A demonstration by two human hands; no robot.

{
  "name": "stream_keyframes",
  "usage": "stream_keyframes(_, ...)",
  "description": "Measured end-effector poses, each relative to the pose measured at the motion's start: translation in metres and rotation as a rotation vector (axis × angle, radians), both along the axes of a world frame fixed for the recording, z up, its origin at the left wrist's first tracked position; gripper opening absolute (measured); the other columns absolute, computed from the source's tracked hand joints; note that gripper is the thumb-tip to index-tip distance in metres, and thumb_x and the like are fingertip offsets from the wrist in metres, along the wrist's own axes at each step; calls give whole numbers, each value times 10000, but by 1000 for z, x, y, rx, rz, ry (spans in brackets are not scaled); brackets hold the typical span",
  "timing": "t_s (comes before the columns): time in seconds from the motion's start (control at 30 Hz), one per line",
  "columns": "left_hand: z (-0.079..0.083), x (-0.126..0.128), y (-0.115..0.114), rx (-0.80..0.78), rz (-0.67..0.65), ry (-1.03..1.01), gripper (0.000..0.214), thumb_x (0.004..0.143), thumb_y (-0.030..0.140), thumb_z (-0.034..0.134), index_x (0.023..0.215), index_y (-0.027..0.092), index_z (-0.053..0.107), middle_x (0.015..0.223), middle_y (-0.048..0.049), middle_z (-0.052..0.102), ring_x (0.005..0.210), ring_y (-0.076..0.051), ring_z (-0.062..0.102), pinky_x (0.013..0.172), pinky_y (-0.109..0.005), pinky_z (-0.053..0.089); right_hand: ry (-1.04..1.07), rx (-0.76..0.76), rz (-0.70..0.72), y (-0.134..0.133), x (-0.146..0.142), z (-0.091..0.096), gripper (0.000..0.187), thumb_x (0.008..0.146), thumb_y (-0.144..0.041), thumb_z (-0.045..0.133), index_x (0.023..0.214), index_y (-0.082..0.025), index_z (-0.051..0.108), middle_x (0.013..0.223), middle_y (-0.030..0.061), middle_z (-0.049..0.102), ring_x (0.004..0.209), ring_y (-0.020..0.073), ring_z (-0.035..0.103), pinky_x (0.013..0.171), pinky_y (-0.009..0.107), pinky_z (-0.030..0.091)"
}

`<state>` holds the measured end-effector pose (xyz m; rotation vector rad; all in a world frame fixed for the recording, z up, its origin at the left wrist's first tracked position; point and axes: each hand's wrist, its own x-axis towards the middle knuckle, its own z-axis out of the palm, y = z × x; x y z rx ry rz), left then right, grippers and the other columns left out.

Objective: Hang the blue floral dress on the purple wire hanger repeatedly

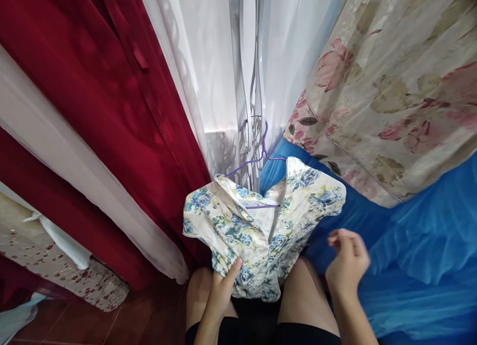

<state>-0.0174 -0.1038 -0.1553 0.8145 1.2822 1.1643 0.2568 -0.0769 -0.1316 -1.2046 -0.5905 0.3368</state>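
Observation:
A white garment with blue, yellow and green flowers (246,231) hangs on a purple hanger (264,149), spread above my lap. Its neckline opens in a V and the hanger's lower bar shows through it. My left hand (225,283) grips the garment's lower left side, thumb on top and the other fingers hidden behind the cloth. Off to the right, apart from the garment, my right hand (348,260) is raised with its fingers curled together. Whatever may be between those fingertips is too small or hidden to make out.
Long red cloth (112,111) and white cloth (208,52) hang at the left and in front. On the right are a floral drape (391,92) and blue pleated fabric (421,255). The reddish tiled floor (89,325) shows at lower left.

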Motion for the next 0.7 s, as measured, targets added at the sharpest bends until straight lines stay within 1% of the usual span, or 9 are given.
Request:
stream_keyframes(0.1,1,0,2,43,-33,31,644,697,510,828,1284,290,681,1340,-44,681,1433,-312,466,1239,-428,323,-196,-267,764,-11,-34,0,328,929,-503,618,749,-230,647,700,10,617,672,204,564,642,322,461)
stream_keyframes(0.17,4,2,1,60,-42,43,647,698,519,828,1269,251,686,1362,-62,668,1408,-320,495,1220,-428,353,-290,-361,1054,-8,-54,6,353,956,-520,576,771,-224,626,728,15,622,712,210,579,678,323,461)
stream_keyframes(0.2,4,4,0,68,-37,52,650,698,527,825,1260,230,688,1370,-75,662,1397,-324,508,1209,-428,369,-306,-373,1089,-5,-62,8,369,968,-522,556,766,-218,606,722,11,609,704,197,567,674,310,449)
stream_keyframes(0.33,-3,7,-6,72,1,68,617,720,555,802,1204,189,697,1379,-112,651,1358,-322,548,1166,-404,417,-261,-371,1016,9,-79,-1,405,982,-511,526,719,-204,546,614,-14,530,583,149,474,579,277,366)
stream_keyframes(0.43,-18,10,-11,119,137,150,613,755,530,787,1243,186,649,1388,-138,629,1339,-331,559,1112,-398,463,-181,-384,1000,8,-77,-12,388,973,-484,539,704,-205,536,575,-23,512,543,135,445,554,274,338)
stream_keyframes(0.53,-29,20,-14,347,429,420,687,782,449,788,1357,188,517,1442,-169,535,1367,-348,501,1142,-465,407,-105,-390,1018,-1,-71,-12,337,959,-451,553,732,-202,553,545,-41,485,510,122,412,530,266,306)
stream_keyframes(0.6,-28,31,-13,542,524,601,711,802,370,778,1405,198,444,1471,-173,462,1395,-343,440,1177,-511,337,-82,-393,1030,-7,-68,-7,286,941,-425,578,772,-194,578,538,-51,479,499,114,397,520,257,288)
stream_keyframes(0.63,-25,38,-12,619,485,666,673,816,330,763,1399,210,448,1462,-165,457,1391,-336,433,1177,-517,326,-76,-395,1034,-9,-68,-4,264,928,-412,594,784,-190,587,539,-53,482,498,110,397,517,253,287)
stream_keyframes(0.7,-17,52,-6,696,247,712,501,854,254,709,1319,235,525,1373,-130,529,1325,-305,488,1133,-481,379,-69,-396,1043,-13,-68,4,229,901,-378,625,786,-182,598,555,-45,507,506,107,415,519,248,299)
